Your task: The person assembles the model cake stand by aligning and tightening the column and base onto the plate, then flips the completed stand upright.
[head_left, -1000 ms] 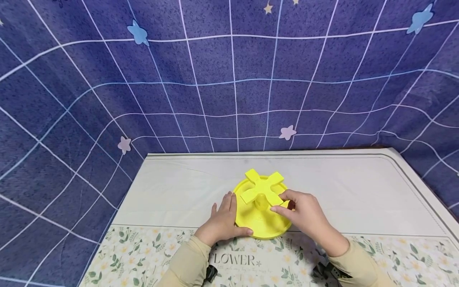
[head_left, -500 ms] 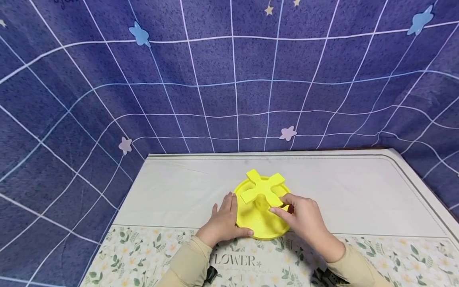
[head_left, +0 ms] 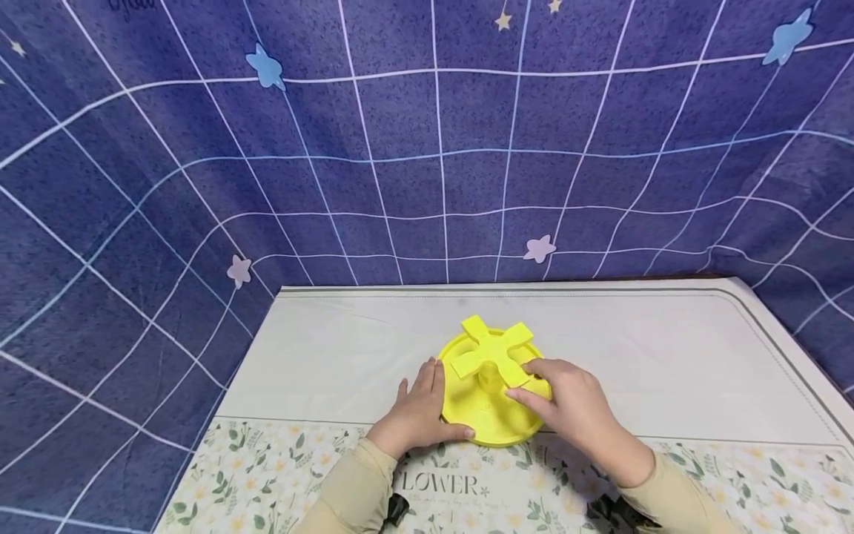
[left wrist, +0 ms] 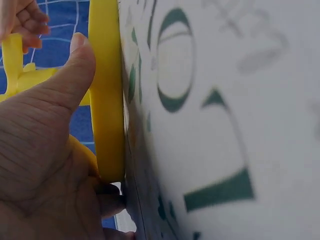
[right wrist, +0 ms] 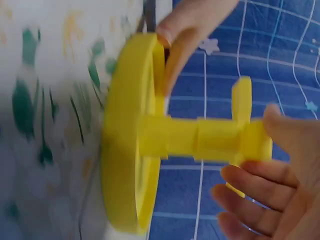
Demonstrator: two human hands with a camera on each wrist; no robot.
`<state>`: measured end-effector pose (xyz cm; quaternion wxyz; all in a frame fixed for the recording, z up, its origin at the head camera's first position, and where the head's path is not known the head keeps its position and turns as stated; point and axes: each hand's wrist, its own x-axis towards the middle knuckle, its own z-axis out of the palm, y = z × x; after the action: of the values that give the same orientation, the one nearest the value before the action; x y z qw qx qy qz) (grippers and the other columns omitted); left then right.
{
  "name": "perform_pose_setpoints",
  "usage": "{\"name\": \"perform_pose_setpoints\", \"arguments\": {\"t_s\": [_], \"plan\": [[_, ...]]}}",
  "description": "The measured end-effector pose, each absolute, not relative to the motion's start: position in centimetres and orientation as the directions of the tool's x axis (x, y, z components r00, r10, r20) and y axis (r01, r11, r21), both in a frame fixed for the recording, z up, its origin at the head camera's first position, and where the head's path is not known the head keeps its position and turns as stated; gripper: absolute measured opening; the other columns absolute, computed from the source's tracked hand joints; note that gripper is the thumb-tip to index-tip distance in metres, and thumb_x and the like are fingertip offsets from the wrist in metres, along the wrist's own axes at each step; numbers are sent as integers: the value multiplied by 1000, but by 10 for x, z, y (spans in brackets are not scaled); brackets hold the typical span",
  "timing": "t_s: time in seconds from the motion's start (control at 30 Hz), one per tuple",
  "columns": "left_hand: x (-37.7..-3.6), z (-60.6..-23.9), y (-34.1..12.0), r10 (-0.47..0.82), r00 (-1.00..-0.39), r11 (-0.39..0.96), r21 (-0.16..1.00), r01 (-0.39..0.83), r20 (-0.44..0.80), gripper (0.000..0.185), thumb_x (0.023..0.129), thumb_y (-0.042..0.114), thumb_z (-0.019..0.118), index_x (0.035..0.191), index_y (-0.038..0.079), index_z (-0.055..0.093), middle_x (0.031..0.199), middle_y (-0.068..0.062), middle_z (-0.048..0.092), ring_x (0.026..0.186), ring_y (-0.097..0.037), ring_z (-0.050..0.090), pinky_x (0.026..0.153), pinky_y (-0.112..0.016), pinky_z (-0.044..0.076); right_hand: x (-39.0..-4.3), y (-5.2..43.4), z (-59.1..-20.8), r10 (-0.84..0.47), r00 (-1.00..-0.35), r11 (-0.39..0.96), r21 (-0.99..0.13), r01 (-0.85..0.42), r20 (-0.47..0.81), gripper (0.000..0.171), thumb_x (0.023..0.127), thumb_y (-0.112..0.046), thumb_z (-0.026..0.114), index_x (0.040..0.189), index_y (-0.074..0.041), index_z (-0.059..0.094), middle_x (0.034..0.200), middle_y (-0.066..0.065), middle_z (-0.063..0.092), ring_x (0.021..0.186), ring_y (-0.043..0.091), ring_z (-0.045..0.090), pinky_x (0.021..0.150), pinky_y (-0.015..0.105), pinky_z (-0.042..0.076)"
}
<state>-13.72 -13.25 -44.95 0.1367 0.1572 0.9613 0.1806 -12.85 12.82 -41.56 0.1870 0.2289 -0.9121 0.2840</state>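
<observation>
A yellow round disc (head_left: 482, 419) lies on the table with a short post (right wrist: 200, 140) rising from its middle. On top of the post sits a yellow cross-shaped piece (head_left: 492, 347). My left hand (head_left: 427, 404) grips the disc's left rim, with the thumb (left wrist: 65, 85) pressed on the rim's edge (left wrist: 107, 90). My right hand (head_left: 534, 382) pinches the right arm of the cross piece (right wrist: 245, 125) between the thumb and the fingers (right wrist: 260, 187).
The table carries a white cloth (head_left: 667, 356) with a floral band and the word FLOWER (head_left: 437, 483) along the near edge. A dark blue grid-patterned backdrop (head_left: 427, 148) with small stars hangs behind the table and on both sides of it.
Both hands keep their holds. The right hand has shifted very slightly on the cross piece, and the disc has stayed where it was.
</observation>
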Motion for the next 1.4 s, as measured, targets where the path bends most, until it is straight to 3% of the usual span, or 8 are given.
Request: {"name": "perform_pose_setpoints", "arguments": {"t_s": [0.1, 0.2, 0.4, 0.67, 1.0, 1.1, 1.23, 1.4], "plan": [[-139, -453, -136, 363, -910, 865, 435, 251, -197, 121, 78, 70, 65, 154, -5, 7, 161, -22, 4, 148, -33, 5, 115, -60, 6, -135, 144, -415, -350, -819, 729, -416, -543, 454, 45, 83, -35, 77, 114, -4, 69, 113, 14, 69, 107, 34, 63, 92, 51, 49], [-141, -453, -143, 369, -916, 834, 492, 251, -159, 107, 87, 61, 62, 154, -5, 11, 160, -22, 10, 148, -33, 10, 116, -57, 9, -144, 161, -414, -371, -812, 743, -381, -551, 451, 49, 88, -31, 73, 124, 1, 63, 123, 21, 63, 118, 42, 55, 99, 57, 42], [-147, -432, -159, 318, -948, 835, 476, 276, -7, 82, 96, 44, 57, 152, -6, 22, 158, -22, 20, 146, -35, 17, 115, -54, 18, -160, 193, -404, -379, -850, 817, -300, -493, 366, 56, 94, -30, 65, 137, 3, 51, 140, 29, 47, 132, 51, 36, 104, 68, 27], [-154, -398, -176, 248, -952, 903, 312, 295, 182, 75, 100, 48, 45, 151, -3, 27, 158, -18, 21, 148, -33, 8, 114, -62, 7, -167, 203, -391, -362, -897, 879, -228, -419, 255, 66, 97, -42, 57, 148, -4, 39, 151, 29, 31, 139, 54, 19, 103, 75, 16], [-151, -399, -174, 241, -956, 908, 309, 282, 167, 86, 96, 54, 52, 153, -3, 21, 160, -17, 14, 148, -32, 4, 114, -62, 4, -162, 197, -389, -364, -899, 880, -226, -418, 245, 72, 96, -49, 56, 151, -7, 36, 155, 28, 24, 139, 55, 18, 103, 75, 16], [-150, -411, -171, 275, -958, 907, 308, 286, 82, 105, 85, 61, 63, 154, -2, 16, 160, -16, 9, 148, -31, 3, 114, -61, 3, -159, 193, -399, -398, -894, 870, -225, -439, 203, 76, 94, -53, 57, 151, -8, 36, 155, 27, 23, 139, 54, 20, 103, 75, 18], [-150, -430, -170, 333, -942, 893, 334, 301, -40, 131, 63, 67, 79, 154, -3, 15, 160, -18, 10, 148, -32, 5, 113, -62, 4, -158, 188, -418, -472, -871, 833, -252, -492, 138, 89, 85, -60, 65, 152, -9, 35, 155, 25, 25, 138, 52, 25, 102, 74, 21], [-154, -442, -169, 387, -913, 874, 369, 317, -132, 131, 60, 65, 82, 153, -4, 20, 160, -20, 16, 148, -33, 11, 113, -63, 6, -161, 186, -433, -556, -831, 763, -386, -518, 18, 108, 74, -60, 76, 152, -3, 30, 154, 24, 30, 137, 49, 30, 102, 73, 23]]}}
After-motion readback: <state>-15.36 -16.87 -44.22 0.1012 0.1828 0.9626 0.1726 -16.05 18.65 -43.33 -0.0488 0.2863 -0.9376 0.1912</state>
